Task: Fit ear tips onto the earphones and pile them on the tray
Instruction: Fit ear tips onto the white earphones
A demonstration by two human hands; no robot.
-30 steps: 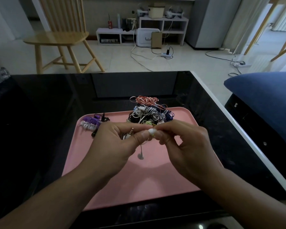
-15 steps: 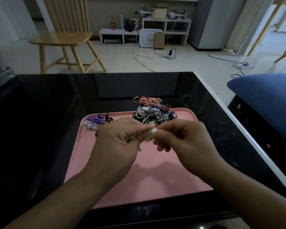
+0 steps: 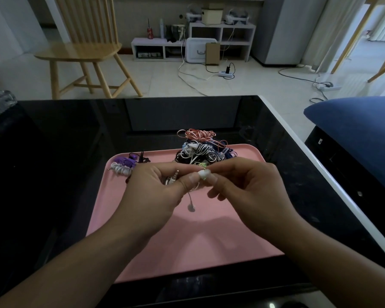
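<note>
Both hands are raised above the flat pink plastic tray (image 3: 209, 241), which rests on the glossy black tabletop (image 3: 65, 134). The left hand (image 3: 151, 192) has its fingers curled in a closed grip around a bundled white wired earphone (image 3: 170, 180); the metal jack plug (image 3: 176, 174) protrudes from between the fingers. One bare earbud (image 3: 191, 207) hangs on its thin cable below the hands, suspended above the tray surface. The right hand (image 3: 247, 187) holds a pinch grip, thumb and forefinger closed on a small white silicone ear tip (image 3: 203, 174), which sits at the meeting point of both hands, touching the left thumb. Whether the ear tip is seated on its earbud cannot be determined, as the fingers hide the joint. At the far edge of the tray lies a tangled pile of coiled earphones (image 3: 200, 150) in white, black, blue and salmon-red, the red coil uppermost and overhanging the far rim. At the far left corner of the tray lies a smaller group of purple, white and black earphones (image 3: 126, 164), well apart from the main pile. A light wooden spindle-back chair (image 3: 85, 47) stands on the pale floor beyond the tabletop. A dark blue cushion (image 3: 356, 134) lies to the right of the tabletop.
</note>
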